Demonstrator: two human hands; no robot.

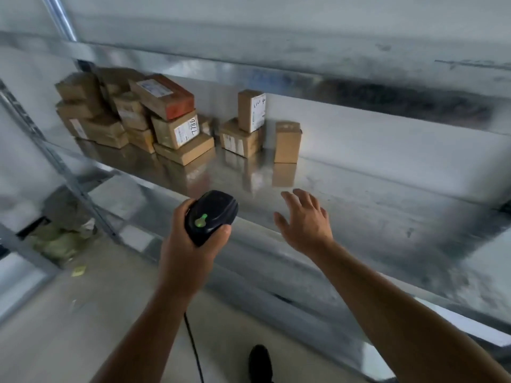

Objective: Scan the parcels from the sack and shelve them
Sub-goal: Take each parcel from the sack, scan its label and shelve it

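Two hands hover at the front of the shelf [359, 194]: my left hand [188, 244] wraps its fingers [179, 210] round the scanner [211, 217], my right hand [305, 225] has fingers spread and empty, and the parcels [171, 128] sit stacked at the shelf's back left, one standing alone nearer the shelf's middle.

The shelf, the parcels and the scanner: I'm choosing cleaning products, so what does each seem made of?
The shelf looks like galvanised steel: grey, mottled, shiny enough to mirror the parcels. The parcels look like matte brown cardboard with white paper labels. The scanner in the left hand seems black moulded plastic, smooth, with a green light.
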